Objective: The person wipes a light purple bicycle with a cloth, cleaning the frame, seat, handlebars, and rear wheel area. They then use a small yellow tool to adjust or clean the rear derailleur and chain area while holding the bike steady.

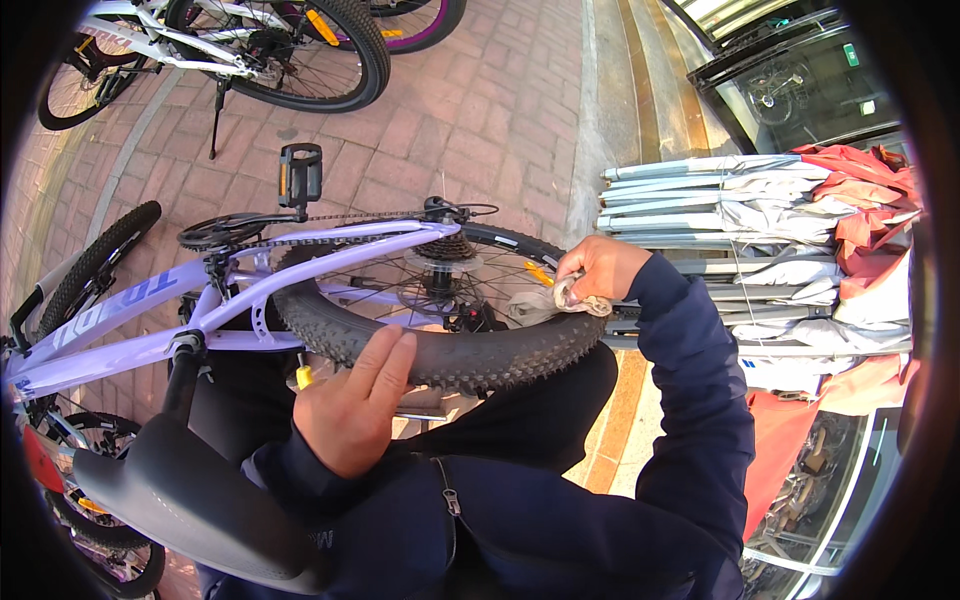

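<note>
A light purple bicycle [240,300] lies in front of me, its rear wheel across my lap. My right hand [605,270] pinches a crumpled whitish rag [535,307] at the right end of the rear tire [460,360], by the rim and a yellow spoke reflector [538,272]. My left hand [355,405] rests its stretched fingertips on the near side of that knobby tire and holds nothing. Between the hands the tire's sidewall shows dark and smooth. The cassette [442,247] sits at the hub. The thumb of my left hand is mostly hidden.
A black saddle [190,500] juts in at lower left. The pedal [300,177] sticks up beyond the chain. White bicycles [240,60] stand at upper left on brick paving. Bundled poles with red and white cloth [740,220] lie close by my right arm.
</note>
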Demonstrator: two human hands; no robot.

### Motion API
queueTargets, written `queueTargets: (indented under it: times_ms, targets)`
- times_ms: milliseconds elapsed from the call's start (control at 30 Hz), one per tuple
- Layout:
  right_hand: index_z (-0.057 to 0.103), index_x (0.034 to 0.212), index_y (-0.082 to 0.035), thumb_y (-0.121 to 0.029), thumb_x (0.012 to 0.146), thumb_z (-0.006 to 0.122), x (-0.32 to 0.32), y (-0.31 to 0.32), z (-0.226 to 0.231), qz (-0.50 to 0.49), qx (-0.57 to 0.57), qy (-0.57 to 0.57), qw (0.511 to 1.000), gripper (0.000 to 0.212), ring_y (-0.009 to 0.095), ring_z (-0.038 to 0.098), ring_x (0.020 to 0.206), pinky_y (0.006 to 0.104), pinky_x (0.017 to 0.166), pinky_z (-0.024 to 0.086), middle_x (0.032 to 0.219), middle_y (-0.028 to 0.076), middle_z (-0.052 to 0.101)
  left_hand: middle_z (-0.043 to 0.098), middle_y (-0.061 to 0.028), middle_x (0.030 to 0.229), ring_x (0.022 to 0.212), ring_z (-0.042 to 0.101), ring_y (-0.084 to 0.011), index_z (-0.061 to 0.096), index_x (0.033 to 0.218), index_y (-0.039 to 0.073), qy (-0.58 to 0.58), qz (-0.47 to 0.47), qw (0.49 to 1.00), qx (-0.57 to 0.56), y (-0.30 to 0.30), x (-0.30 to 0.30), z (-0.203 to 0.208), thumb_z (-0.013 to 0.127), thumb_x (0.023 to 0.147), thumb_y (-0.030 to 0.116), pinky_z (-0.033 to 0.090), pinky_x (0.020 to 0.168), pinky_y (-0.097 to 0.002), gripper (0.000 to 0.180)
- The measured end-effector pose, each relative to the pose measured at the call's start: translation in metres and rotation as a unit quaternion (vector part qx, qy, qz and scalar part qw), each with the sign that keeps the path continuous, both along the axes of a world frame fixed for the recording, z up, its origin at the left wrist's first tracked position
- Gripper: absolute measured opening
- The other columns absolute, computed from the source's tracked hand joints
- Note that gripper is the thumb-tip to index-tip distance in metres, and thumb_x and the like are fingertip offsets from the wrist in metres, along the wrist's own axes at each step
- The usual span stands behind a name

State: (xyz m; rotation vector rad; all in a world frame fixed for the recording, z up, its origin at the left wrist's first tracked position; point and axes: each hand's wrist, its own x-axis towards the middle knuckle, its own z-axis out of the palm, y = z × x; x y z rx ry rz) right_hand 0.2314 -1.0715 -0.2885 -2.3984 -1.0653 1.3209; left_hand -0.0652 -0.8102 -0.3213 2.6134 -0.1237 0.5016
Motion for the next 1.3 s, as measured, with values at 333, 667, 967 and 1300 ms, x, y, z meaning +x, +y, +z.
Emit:
queueTargets:
  times_ms: [333, 667, 967, 1300]
  targets:
    - [0.070, 0.103, -0.003, -0.020, 0.082, 0.074, -0.013, -0.001, 0.001, -0.032, -0.003, -0.052, 0.998, 0.028, 0.034, 0.063, 0.083, 0.0382, 0.075, 0.050, 0.090, 0.020, 0.068, 0.060, -0.0234, 0.131, 0.079, 0.071, -0.0270, 0.061, 0.127, -0.001, -0.077, -0.002, 0.993, -0.092, -0.005, -0.006, 0.000, 0.072, 0.078, 0.002, 0.058, 0.065, -0.0330, 0.050]
    - [0.071, 0.096, -0.004, -0.017, 0.079, 0.077, 0.020, -0.029, -0.022, -0.036, -0.073, -0.079, 0.994, 0.022, 0.028, 0.060, 0.071, 0.0378, 0.068, 0.047, 0.075, 0.017, 0.065, 0.065, -0.0120, 0.125, 0.067, 0.066, -0.0202, 0.063, 0.125, 0.005, -0.010, 0.024, 0.999, 0.032, 0.005, -0.006, -0.007, 0.060, 0.078, 0.002, 0.053, 0.056, -0.0296, 0.047]
    - [0.069, 0.094, -0.001, -0.020, 0.080, 0.075, 0.013, -0.023, -0.010, -0.013, -0.057, -0.064, 0.996, 0.024, 0.030, 0.056, 0.068, 0.0378, 0.067, 0.046, 0.075, 0.020, 0.062, 0.060, -0.0224, 0.131, 0.077, 0.072, -0.0299, 0.062, 0.126, 0.000, -0.054, 0.057, 0.993, -0.084, 0.003, -0.010, -0.003, 0.072, 0.080, 0.003, 0.057, 0.062, -0.0339, 0.048]
    - [0.071, 0.098, -0.004, -0.021, 0.079, 0.076, 0.016, -0.017, -0.019, -0.005, -0.098, -0.072, 0.993, 0.026, 0.031, 0.062, 0.072, 0.0386, 0.070, 0.048, 0.077, 0.019, 0.065, 0.062, -0.0103, 0.126, 0.072, 0.069, -0.0254, 0.057, 0.131, 0.005, 0.077, 0.025, 0.997, -0.013, -0.011, -0.001, 0.004, 0.079, 0.071, 0.013, 0.055, 0.059, -0.0322, 0.064]
